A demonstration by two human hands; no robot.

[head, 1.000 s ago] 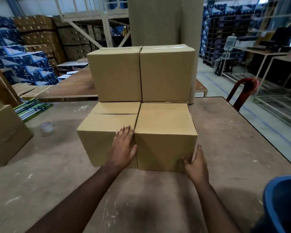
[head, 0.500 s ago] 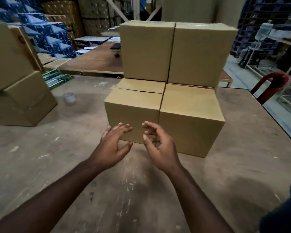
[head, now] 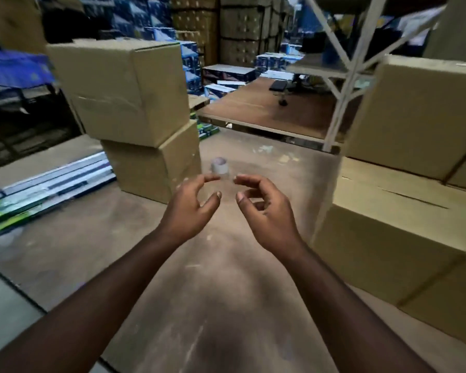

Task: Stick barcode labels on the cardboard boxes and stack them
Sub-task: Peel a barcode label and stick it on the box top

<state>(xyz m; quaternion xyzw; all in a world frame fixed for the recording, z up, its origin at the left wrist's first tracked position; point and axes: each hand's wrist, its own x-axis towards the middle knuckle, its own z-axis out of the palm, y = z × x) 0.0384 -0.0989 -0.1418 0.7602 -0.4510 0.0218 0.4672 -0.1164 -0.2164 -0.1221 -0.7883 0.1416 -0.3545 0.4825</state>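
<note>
Cardboard boxes (head: 135, 90) all closed up – contents hidden, two stacked left, top one skewed. Left hand (head: 191, 208) and right hand (head: 264, 211) loosely curled, holding nothing.

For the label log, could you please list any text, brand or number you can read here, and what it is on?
None can be read.
Cardboard boxes: plain faces, no barcode label visible.
Blue cartons at the back: print too blurred.
Green and white packs at the left: print too blurred.

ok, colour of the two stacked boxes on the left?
Plain brown boxes, head view.
</note>
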